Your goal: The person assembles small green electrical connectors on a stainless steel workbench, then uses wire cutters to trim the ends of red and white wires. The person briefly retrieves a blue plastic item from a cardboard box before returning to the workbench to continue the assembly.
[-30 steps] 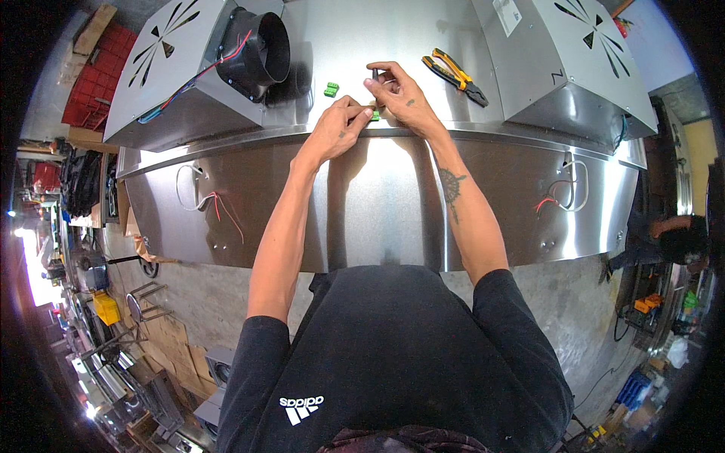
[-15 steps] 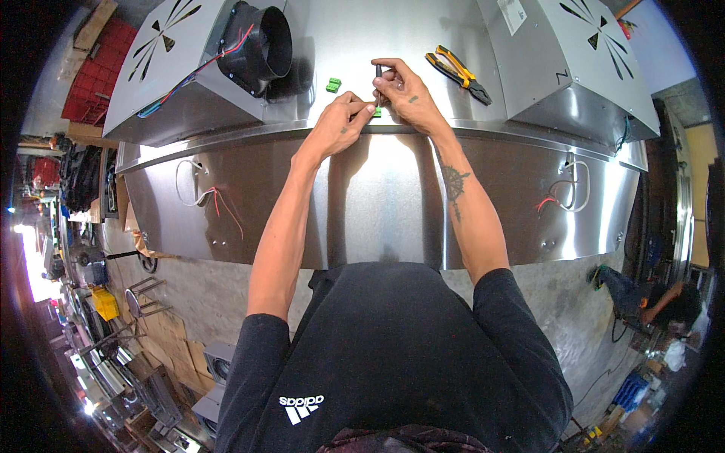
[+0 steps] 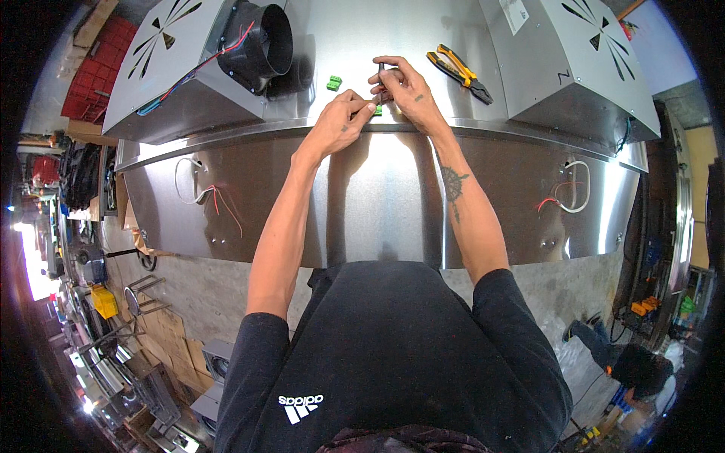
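Observation:
My left hand (image 3: 341, 121) pinches a small green terminal block (image 3: 378, 110) against the steel near the bench's front edge. In my right hand (image 3: 406, 90) is a thin dark screwdriver (image 3: 382, 74), held nearly upright with its lower end at the block. The fingers hide most of the shaft and the exact spot where it meets the block. Just beyond my left hand lie other green terminal blocks (image 3: 334, 83). A pair of pliers (image 3: 461, 73) with yellow and black handles rests to the right of my right hand.
Grey metal housings stand at the left (image 3: 177, 83) and right (image 3: 578, 75); the left one carries a black round duct (image 3: 272, 41). Loose wires hang from the steel front panel (image 3: 287, 204). At the lower right, a person (image 3: 634, 366) bends near the floor.
The screwdriver and my right fingers have shifted and turned slightly; my left hand stays at the block. The person at the right has moved nearer and lower in view.

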### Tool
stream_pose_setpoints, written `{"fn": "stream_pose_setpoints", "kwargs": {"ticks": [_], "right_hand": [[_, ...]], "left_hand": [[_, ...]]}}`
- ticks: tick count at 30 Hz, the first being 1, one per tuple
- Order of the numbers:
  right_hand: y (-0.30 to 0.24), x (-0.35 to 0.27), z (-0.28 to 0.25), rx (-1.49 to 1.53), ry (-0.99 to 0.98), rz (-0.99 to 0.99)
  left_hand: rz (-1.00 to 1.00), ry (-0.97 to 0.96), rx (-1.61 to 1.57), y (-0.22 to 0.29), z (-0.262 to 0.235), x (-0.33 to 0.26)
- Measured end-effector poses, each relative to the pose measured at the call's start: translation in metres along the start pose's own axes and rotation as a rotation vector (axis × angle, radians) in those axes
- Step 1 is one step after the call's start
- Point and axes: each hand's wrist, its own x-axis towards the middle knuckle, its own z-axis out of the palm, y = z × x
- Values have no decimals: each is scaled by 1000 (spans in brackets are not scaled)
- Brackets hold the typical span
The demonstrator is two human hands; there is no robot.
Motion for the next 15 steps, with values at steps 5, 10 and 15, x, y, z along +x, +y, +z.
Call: {"fn": "stream_pose_setpoints", "kwargs": {"ticks": [5, 10, 15], "right_hand": [[-9, -1, -3, -183, -70, 25], [1, -2, -1, 62, 19, -30], [0, 0, -1, 25, -27, -6]], "left_hand": [[-4, 12, 3, 4, -2, -1], [10, 7, -2, 4, -1, -1], [12, 6, 0, -1, 0, 1]]}}
